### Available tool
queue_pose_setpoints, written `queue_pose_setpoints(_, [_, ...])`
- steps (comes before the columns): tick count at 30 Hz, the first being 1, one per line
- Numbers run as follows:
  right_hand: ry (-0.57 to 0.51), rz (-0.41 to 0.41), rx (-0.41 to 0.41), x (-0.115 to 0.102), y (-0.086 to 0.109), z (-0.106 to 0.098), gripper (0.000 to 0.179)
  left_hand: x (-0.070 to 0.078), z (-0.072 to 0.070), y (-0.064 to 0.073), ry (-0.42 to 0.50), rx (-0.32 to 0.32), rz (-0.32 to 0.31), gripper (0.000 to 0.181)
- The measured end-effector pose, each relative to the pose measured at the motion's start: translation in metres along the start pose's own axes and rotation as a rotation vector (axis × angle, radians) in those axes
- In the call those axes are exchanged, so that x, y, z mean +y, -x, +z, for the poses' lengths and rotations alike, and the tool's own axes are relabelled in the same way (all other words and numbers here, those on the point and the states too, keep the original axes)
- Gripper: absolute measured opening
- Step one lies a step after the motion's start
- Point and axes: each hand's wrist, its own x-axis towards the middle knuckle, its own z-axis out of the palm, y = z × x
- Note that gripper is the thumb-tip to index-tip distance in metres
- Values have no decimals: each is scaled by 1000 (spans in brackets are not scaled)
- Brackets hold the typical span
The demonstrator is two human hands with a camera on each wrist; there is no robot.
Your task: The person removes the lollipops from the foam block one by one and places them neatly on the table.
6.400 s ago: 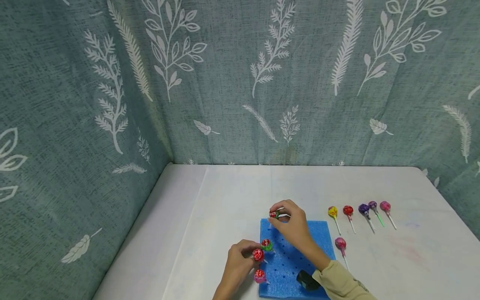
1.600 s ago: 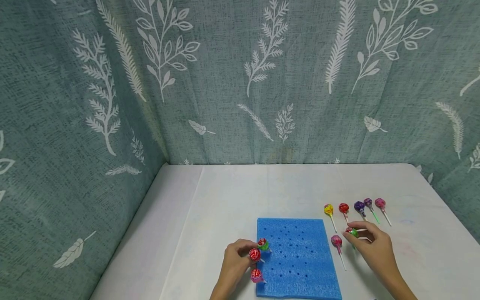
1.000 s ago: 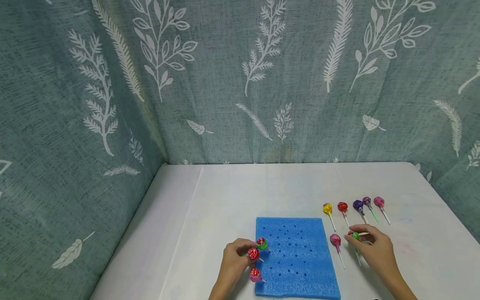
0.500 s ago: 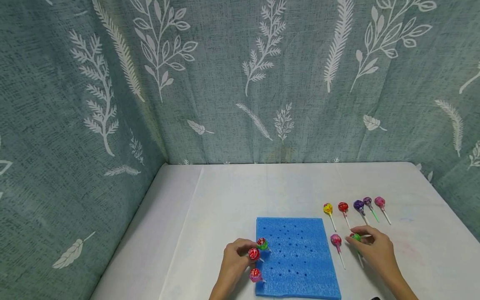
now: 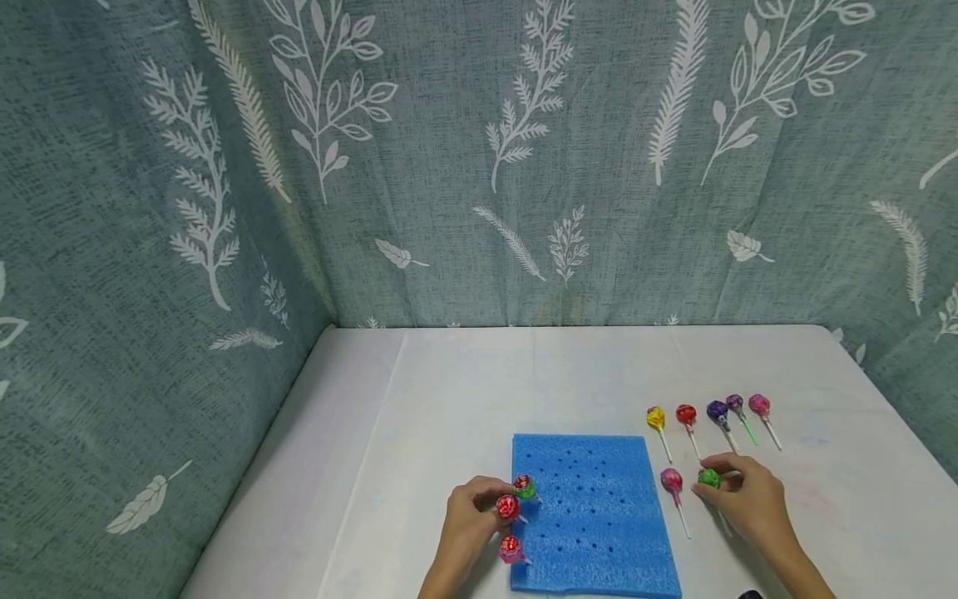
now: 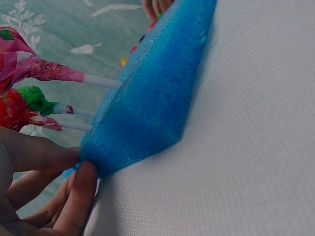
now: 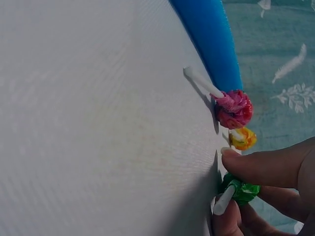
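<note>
My left hand (image 5: 471, 524) grips the left edge of a blue foam block (image 5: 599, 574) dotted with small holes. Three lollipops stand in its left side, sticks in the foam: a red-and-green lollipop (image 5: 523, 487), a red lollipop (image 5: 507, 507) and a red-and-pink lollipop (image 5: 511, 549). To the right of the block, my right hand (image 5: 752, 503) holds a green-wrapped lollipop (image 7: 246, 191) between thumb and fingers, low at the table. Its short white stick points toward the camera in the right wrist view. A pink lollipop (image 5: 671, 480) lies just left of that hand.
Behind my right hand lie a yellow lollipop (image 5: 655, 418), a red-wrapped lollipop (image 5: 686, 415), a dark purple lollipop (image 5: 718, 413), a purple lollipop (image 5: 736, 403) with a green stick, and another pink lollipop (image 5: 759, 406). Patterned green curtain (image 5: 449, 166) encloses the white table (image 5: 434, 399).
From the block's far left corner, my right hand has carried the red-and-green lollipop to the table's right, beside the pink one. Lately it turned there, green side now showing. My left hand stays put.
</note>
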Motion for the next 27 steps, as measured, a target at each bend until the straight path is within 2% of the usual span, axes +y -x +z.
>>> queue_pose_setpoints(3, [8, -3, -2, 0, 0, 1, 34, -11, 1, -6, 8, 1, -3, 24])
queue_pose_setpoints(9, [27, -5, -12, 1, -1, 2, 34, 12, -1, 5, 14, -3, 0, 23])
queue_pose_setpoints(12, [29, 3, -17, -1, -1, 1, 34, 17, -1, 8, 3, 1, 4, 22])
queue_pose_setpoints(19, [32, 26, -17, -5, 1, 0, 34, 2, -1, 0, 30, 1, -26, 21])
queue_pose_setpoints(25, [42, 18, 0, -6, 0, 2, 34, 11, -2, 4, 23, 5, -6, 22])
queue_pose_setpoints(27, [47, 11, -2, -5, 0, 2, 34, 8, -2, 3, 12, 7, -5, 22])
